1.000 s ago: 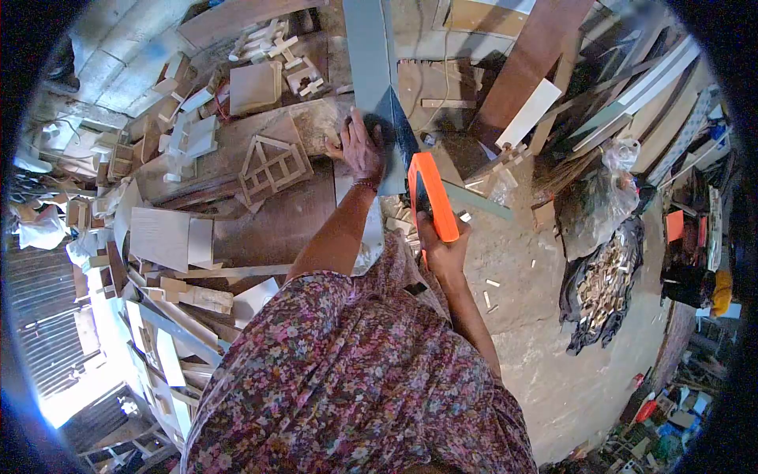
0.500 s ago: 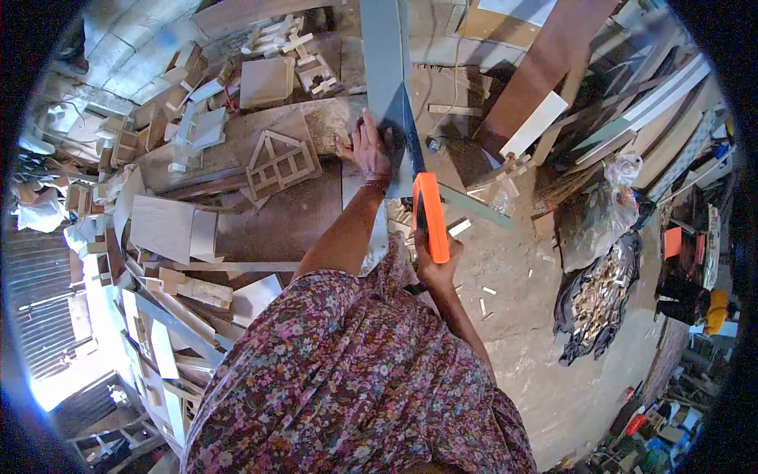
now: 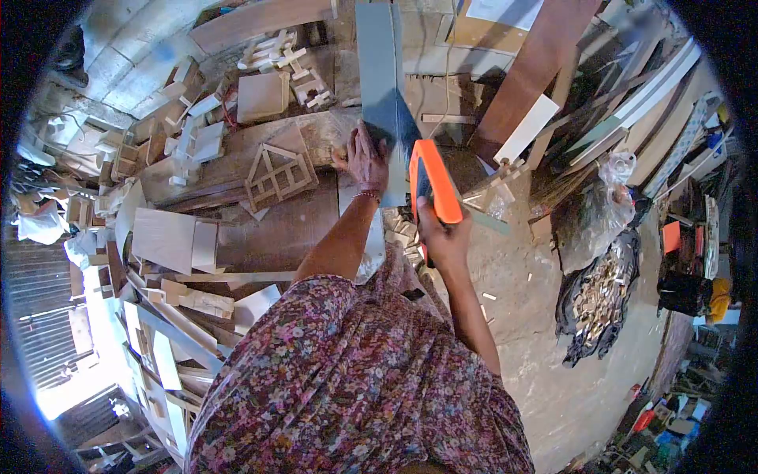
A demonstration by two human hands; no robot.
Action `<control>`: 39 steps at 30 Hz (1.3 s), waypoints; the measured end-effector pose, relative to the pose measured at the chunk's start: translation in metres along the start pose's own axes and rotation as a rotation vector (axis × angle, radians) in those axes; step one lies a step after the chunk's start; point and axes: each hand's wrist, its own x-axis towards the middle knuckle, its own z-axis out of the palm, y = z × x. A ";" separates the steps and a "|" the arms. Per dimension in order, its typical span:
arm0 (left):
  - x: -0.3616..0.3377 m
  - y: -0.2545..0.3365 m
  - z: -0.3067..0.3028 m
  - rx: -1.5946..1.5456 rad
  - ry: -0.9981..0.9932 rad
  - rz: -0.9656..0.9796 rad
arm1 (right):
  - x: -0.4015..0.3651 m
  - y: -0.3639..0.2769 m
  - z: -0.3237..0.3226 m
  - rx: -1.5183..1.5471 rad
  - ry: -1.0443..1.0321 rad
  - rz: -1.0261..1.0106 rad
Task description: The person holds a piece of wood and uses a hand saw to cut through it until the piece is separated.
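From my remote seat, I'm seeing the left hand (image 3: 367, 162) resting flat, thumb apart, on the grey board (image 3: 379, 59), which is running lengthwise away from the body. Along its right side, the orange-handled handsaw (image 3: 439, 183) is pointing forward and slightly left, its blade tip blurring into shadow; the right hand (image 3: 444, 237) is gripping the handle, some fingers hiding.

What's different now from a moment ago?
The right hand first drew the orange-handled saw back toward the body, and has now pushed it forward, farther along the grey board than in either earlier picture. Nothing was newly gripped or let go. The left hand stayed on the board.
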 end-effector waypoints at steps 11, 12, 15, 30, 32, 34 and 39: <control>-0.002 -0.001 0.002 -0.198 -0.003 -0.012 | 0.005 0.037 0.016 0.028 0.012 -0.036; -0.003 -0.001 0.001 -0.162 0.006 -0.014 | 0.003 0.038 0.023 0.073 0.058 -0.192; -0.002 -0.007 0.009 -0.079 -0.020 -0.045 | 0.001 0.065 0.012 0.117 -0.012 -0.129; 0.009 -0.031 0.052 0.057 0.037 0.053 | 0.012 0.033 0.021 -0.019 -0.030 -0.123; 0.012 -0.010 0.020 0.110 -0.068 -0.014 | -0.011 0.038 0.010 -0.036 -0.010 -0.171; 0.015 -0.008 0.014 0.152 -0.146 -0.074 | -0.025 0.058 0.007 0.078 0.050 -0.093; 0.010 -0.004 0.005 0.172 -0.152 -0.060 | -0.020 0.067 0.010 0.021 0.012 -0.101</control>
